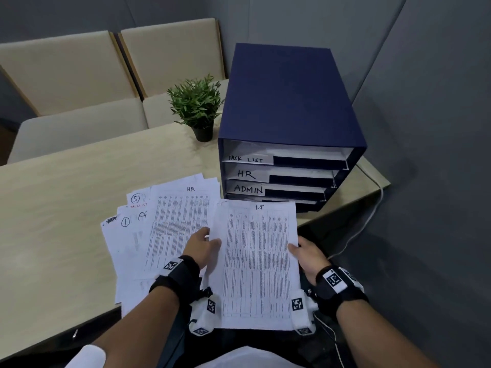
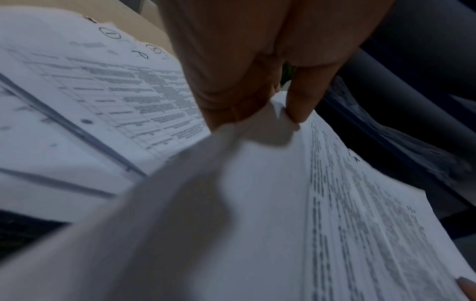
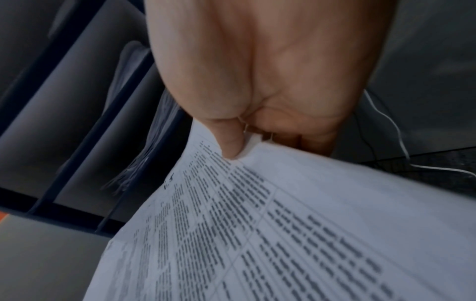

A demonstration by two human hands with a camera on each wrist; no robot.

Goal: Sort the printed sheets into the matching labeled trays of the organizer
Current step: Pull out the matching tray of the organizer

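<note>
both hands hold one printed sheet [image 1: 259, 264] lifted above the near edge of the table [image 1: 66, 208], its top handwritten "i.t". the left hand [image 1: 203, 245] pinches the sheet's left edge, thumb on top and fingers [image 2: 300, 106] curled under; the right hand [image 1: 308, 254] pinches the right edge the same way, its thumb pressed on the print. just left of the held sheet, a loose fanned pile of printed sheets [image 1: 164, 227] lies on the table, the top one marked "hr". farther back stands the dark blue organizer [image 1: 287, 102], its trays labelled "task list", "hr" and "admin", the lowest label hidden behind the sheet. a small potted plant [image 1: 198, 107] sits beside it.
</note>
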